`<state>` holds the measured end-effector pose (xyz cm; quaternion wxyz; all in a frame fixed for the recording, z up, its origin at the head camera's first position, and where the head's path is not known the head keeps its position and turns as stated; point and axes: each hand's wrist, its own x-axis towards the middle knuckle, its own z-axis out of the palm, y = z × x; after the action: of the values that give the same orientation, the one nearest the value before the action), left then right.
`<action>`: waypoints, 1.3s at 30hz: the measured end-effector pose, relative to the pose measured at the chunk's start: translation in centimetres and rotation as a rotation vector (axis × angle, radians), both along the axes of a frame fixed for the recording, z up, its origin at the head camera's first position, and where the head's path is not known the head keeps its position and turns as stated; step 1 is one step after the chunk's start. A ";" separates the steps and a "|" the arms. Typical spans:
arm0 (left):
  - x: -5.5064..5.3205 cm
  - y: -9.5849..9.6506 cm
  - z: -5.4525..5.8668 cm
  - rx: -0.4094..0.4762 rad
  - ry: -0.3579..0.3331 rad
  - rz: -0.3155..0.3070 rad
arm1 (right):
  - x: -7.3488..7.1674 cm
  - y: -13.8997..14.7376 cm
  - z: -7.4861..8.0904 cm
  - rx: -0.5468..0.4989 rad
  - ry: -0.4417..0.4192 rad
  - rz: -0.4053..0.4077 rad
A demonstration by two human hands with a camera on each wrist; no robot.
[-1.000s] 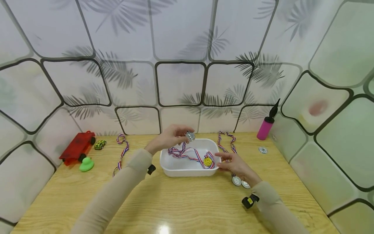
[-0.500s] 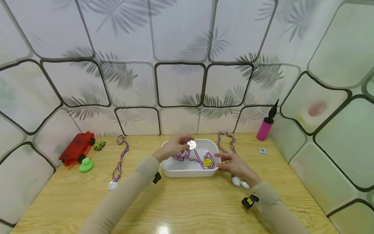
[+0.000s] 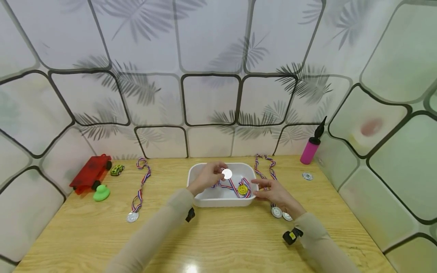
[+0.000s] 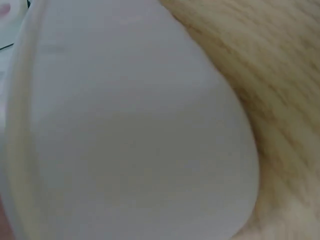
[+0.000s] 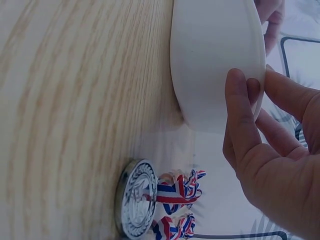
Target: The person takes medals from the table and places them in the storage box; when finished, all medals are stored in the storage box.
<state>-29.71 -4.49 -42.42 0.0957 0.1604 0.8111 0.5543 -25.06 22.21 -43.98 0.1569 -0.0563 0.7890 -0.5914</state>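
Note:
My left hand (image 3: pixel 208 177) pinches a silver medal (image 3: pixel 227 174) by its edge, over a white plastic tub (image 3: pixel 222 203). Its striped ribbon trails down into the tub, where a gold medal (image 3: pixel 242 189) lies on a red, white and blue ribbon at the right end. In the head view, the right hand (image 3: pixel 274 192) is at the tub's right end. The right wrist view shows that hand's fingers (image 5: pixel 242 112) outside the tub's wall and its thumb over the rim. Only the tub's outer wall (image 4: pixel 145 125) fills most of the left wrist view.
Right of the tub lie two silver medals (image 3: pixel 277 212) with ribbons. Another silver medal (image 3: pixel 132 217) lies to the left. Further left are a green duck (image 3: pixel 101 193), a toy car (image 3: pixel 117 169) and a red toy vehicle (image 3: pixel 90 172). A pink pump (image 3: pixel 310 151) and poker chip (image 3: pixel 307 176) are at right.
My left hand has moved down and slightly right, lowering the silver medal from above the tub's back rim into its opening. The right hand has stayed at the tub's right end.

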 end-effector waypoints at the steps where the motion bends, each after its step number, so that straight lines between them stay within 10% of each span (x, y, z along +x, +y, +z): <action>1: 0.0 0.1 -0.2 -0.007 -0.010 -0.001 | 0.0 0.0 0.0 -0.001 -0.002 0.000; 17: -0.3 1.1 -1.5 -0.023 -0.113 -0.026 | 0.0 0.1 -0.4 0.006 0.010 -0.003; 39: -0.5 2.2 -3.2 -0.190 -0.059 -0.117 | 0.1 -0.2 -0.6 -0.022 0.018 0.008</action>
<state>-30.23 -2.34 -45.63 0.1664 0.1815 0.8461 0.4727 -25.01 22.05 -44.62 0.1517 -0.0664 0.7837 -0.5987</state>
